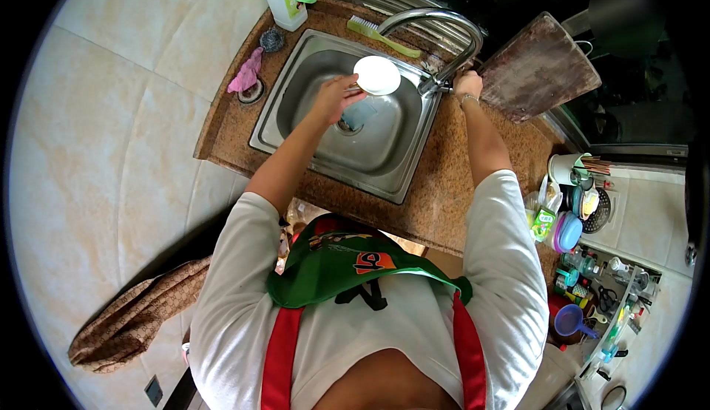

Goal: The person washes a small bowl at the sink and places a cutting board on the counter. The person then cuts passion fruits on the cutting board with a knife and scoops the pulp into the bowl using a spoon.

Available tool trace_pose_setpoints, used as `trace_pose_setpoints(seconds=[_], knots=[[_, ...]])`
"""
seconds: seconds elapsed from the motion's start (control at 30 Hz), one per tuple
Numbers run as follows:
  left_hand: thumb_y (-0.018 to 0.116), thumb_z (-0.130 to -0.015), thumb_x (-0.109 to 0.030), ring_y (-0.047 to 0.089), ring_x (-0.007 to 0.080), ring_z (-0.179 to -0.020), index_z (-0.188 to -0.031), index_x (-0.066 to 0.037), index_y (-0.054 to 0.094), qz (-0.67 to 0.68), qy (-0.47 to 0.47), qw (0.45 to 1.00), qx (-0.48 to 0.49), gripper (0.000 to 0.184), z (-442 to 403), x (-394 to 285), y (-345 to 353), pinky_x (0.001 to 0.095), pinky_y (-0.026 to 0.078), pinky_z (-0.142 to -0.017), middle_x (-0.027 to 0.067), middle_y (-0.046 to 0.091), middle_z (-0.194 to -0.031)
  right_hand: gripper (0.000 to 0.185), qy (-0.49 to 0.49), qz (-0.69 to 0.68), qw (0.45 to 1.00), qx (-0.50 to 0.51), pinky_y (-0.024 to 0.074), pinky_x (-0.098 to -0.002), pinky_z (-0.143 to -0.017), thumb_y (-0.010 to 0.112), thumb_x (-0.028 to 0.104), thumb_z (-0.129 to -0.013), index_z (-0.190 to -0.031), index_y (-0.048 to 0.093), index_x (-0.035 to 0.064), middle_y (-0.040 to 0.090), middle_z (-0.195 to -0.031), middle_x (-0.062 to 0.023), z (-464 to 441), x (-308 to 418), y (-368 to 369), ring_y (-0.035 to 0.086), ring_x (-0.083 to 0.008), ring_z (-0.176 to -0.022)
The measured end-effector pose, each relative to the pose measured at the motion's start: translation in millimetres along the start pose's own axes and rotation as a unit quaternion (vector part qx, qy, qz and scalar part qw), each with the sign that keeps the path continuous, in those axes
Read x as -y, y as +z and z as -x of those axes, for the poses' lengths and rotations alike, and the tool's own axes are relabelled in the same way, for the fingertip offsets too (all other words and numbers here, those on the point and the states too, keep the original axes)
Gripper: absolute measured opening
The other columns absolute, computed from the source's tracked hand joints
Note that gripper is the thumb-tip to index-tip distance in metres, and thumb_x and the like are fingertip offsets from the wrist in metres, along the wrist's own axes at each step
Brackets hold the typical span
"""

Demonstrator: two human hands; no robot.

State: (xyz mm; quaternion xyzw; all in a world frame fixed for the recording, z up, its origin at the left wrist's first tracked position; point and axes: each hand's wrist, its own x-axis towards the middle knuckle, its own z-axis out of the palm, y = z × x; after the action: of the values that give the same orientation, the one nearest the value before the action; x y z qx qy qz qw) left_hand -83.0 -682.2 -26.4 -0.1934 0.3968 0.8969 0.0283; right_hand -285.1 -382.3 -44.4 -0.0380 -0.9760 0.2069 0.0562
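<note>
Over the steel sink (296, 62), my left hand (339, 99) is closed on the edge of a small white bowl (378, 75). Glare hides most of the bowl's surface detail. My right hand (467, 85) reaches to the base of the chrome faucet (436, 81), its fingers closed at the handle, which is largely hidden. The curved spout arches above the sink's back right corner. Below the bowl, a pale blue cloth (359, 114) lies in the basin close to the drain (347, 127).
A brown cutting board (540, 70) leans by the window, right of the faucet. Behind the sink lies a green brush (384, 38). A white bottle (285, 3), a steel scourer (272, 39) and a pink cloth (246, 72) stand or lie on the left counter.
</note>
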Motion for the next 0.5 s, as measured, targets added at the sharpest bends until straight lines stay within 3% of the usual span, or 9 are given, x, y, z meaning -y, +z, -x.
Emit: trace_pose_setpoints(seconds=[0.5], knots=[[0.057,-0.091,-0.013,0.056,0.0321,-0.104,-0.098,0.003,0.053,0.010,0.019,0.999,-0.040,0.019,-7,1,3,0.0428,0.050,-0.095,0.0189,0.055,-0.107,0.025,0.020,0.008,1.000,-0.001,0.0501,-0.0438,-0.084,0.060,0.021,-0.078,-0.089,0.068,-0.0003,0.065,-0.094,-0.0255,7,8,-5,0.063,-0.0399,-0.094]])
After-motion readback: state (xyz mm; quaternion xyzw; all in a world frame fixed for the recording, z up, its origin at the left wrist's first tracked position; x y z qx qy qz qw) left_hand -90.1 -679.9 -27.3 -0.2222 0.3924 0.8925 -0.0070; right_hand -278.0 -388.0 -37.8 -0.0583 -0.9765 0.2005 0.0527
